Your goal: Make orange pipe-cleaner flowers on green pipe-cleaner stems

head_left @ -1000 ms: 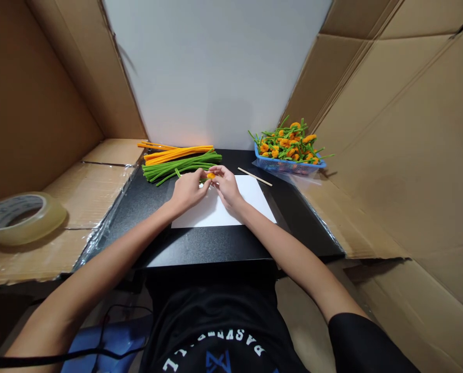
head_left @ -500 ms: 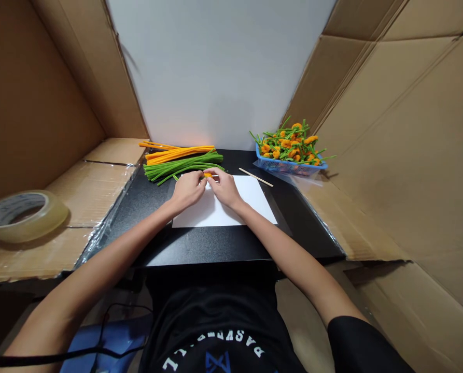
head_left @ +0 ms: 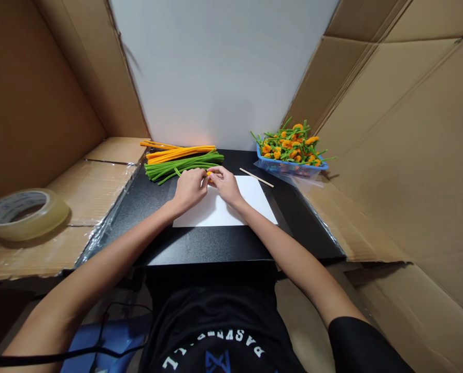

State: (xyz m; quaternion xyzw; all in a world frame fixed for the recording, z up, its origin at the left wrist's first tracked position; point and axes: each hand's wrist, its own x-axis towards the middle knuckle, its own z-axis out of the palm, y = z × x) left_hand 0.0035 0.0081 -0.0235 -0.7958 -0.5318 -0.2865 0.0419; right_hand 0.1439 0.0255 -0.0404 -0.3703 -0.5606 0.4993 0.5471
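My left hand and my right hand meet over the far edge of a white sheet of paper. Pinched between their fingertips is a small orange pipe-cleaner flower, mostly covered by the fingers. A short green end pokes out on the far side of my left hand; whether it is the flower's stem I cannot tell. Just beyond the hands lie a bundle of green pipe cleaners and a bundle of orange pipe cleaners.
A thin wooden stick lies right of my hands. The blue basket at the back right holds many orange-and-green flowers. Clear tape rests on cardboard at left. Cardboard walls flank the black table.
My fingers have shifted slightly around the orange flower, and the left hand is turned a little more over it. The green end behind the left hand now stands higher.
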